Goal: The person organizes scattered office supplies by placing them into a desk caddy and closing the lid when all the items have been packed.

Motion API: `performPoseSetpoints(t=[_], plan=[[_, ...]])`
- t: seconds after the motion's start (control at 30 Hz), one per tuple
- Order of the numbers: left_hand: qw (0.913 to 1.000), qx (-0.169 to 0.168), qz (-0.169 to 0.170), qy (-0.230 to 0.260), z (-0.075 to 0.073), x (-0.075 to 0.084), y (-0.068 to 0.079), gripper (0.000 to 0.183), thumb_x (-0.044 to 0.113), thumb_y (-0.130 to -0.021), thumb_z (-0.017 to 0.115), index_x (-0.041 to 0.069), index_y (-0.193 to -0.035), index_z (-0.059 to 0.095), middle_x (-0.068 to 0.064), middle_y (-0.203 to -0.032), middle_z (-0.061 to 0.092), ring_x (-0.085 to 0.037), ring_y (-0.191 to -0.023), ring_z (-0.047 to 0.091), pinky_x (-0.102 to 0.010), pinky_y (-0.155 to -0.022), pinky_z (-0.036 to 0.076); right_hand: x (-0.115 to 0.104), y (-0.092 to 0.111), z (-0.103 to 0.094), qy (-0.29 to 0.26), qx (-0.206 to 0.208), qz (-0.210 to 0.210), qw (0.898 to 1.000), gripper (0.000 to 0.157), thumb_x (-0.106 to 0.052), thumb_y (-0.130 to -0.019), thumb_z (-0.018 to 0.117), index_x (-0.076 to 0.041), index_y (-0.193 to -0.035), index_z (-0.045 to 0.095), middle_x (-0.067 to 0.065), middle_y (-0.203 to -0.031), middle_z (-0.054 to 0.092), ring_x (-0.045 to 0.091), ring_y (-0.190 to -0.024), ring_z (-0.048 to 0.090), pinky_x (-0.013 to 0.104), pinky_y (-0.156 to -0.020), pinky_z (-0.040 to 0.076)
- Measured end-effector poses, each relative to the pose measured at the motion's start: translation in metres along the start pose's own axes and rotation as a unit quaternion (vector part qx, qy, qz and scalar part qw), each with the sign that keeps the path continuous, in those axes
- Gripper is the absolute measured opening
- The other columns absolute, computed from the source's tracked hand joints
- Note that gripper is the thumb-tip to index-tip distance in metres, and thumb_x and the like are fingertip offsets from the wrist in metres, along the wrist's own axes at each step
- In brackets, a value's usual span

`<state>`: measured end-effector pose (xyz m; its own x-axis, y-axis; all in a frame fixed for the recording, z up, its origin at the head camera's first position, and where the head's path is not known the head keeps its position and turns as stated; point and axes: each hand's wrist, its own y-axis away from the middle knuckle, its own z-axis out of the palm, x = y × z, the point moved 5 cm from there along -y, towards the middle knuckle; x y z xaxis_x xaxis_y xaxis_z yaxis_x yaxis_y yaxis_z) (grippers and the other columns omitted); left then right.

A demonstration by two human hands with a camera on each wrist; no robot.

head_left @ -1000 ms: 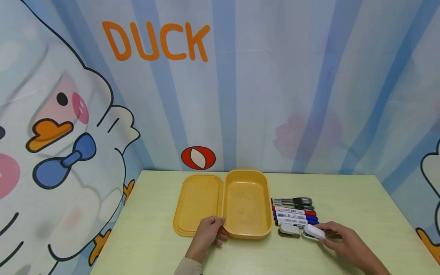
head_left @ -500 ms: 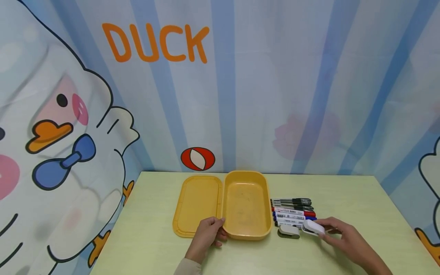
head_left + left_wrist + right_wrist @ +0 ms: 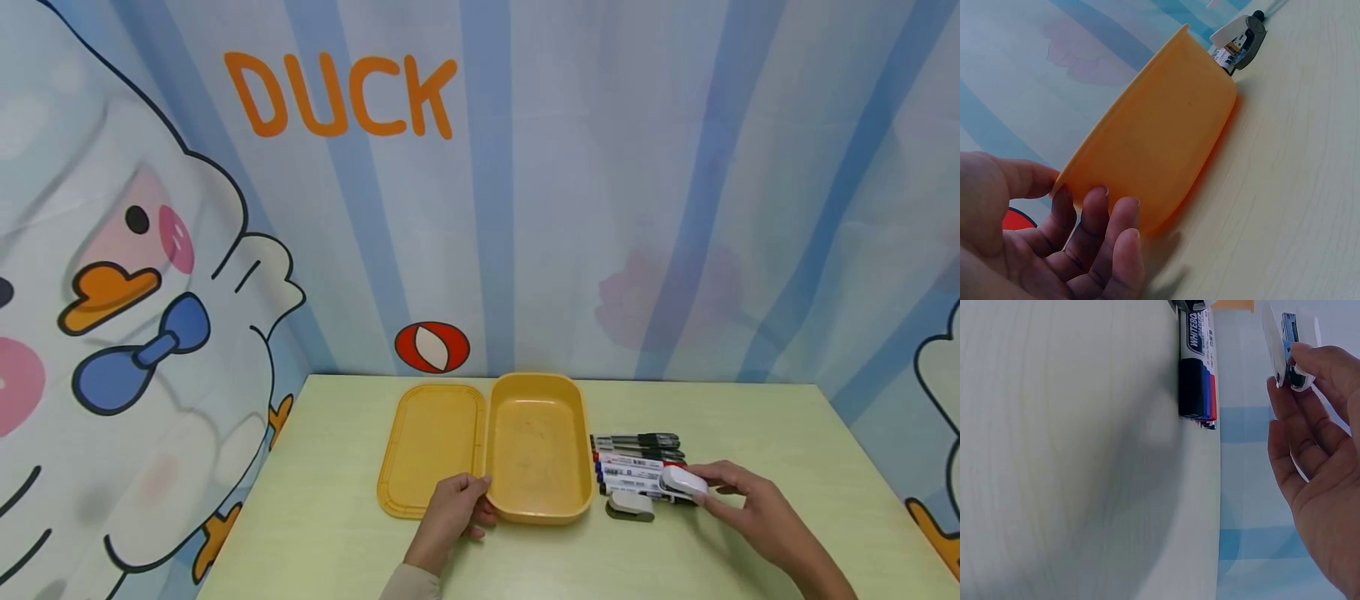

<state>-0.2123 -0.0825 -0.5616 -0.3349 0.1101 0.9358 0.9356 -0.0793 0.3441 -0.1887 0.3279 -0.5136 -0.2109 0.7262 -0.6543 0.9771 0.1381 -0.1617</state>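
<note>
Head view: the right hand (image 3: 761, 515) pinches a white stapler (image 3: 684, 481) between thumb and fingers, raised off the table (image 3: 765, 425) by the right ends of the whiteboard markers (image 3: 628, 472). The left hand (image 3: 452, 512) pinches the yellow plastic box (image 3: 540, 450) at its near left rim. Lifting the stapler seems the step in hand; moving it left would call for height over the markers, the grey-and-white stapler (image 3: 631, 503) and the box's right wall. The yellow lid (image 3: 431, 450) lies just left of the box.
</note>
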Motion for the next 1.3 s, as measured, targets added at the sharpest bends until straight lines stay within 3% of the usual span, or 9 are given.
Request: performPoseSetpoints(t=[0.9, 1.07, 1.3], plan=[[1.0, 0.003, -0.003, -0.005, 0.0, -0.002, -0.002, 0.034, 0.033, -0.103, 0.058, 0.004, -0.087, 0.064, -0.003, -0.078, 0.071, -0.015, -0.066, 0.07, -0.026, -0.051, 0.053, -0.025, -0.02, 0.0, -0.04, -0.025, -0.041, 0.998, 0.028, -0.026, -0.094, 0.074, -0.026, -0.122, 0.07, -0.005, -0.117, 0.068, 0.004, -0.1, 0.064, 0.033, -0.082, 0.059], [1.0, 0.004, -0.004, -0.007, 0.0, -0.002, -0.002, 0.033, 0.033, -0.103, 0.058, 0.004, -0.087, 0.064, -0.003, -0.078, 0.071, -0.015, -0.066, 0.07, -0.026, -0.051, 0.053, -0.03, -0.024, 0.003, -0.04, -0.021, -0.058, 0.997, 0.031, -0.022, -0.093, 0.075, -0.022, -0.123, 0.071, -0.002, -0.115, 0.068, 0.004, -0.094, 0.065, 0.036, -0.08, 0.06], [1.0, 0.001, -0.003, -0.003, 0.0, -0.002, -0.001, 0.034, 0.033, -0.104, 0.058, 0.003, -0.088, 0.064, -0.004, -0.078, 0.071, -0.015, -0.065, 0.07, -0.026, -0.051, 0.053, -0.034, -0.032, 0.006, -0.042, -0.031, -0.048, 0.997, 0.033, -0.026, -0.093, 0.075, -0.021, -0.125, 0.07, -0.001, -0.116, 0.067, 0.004, -0.092, 0.065, 0.038, -0.082, 0.06]])
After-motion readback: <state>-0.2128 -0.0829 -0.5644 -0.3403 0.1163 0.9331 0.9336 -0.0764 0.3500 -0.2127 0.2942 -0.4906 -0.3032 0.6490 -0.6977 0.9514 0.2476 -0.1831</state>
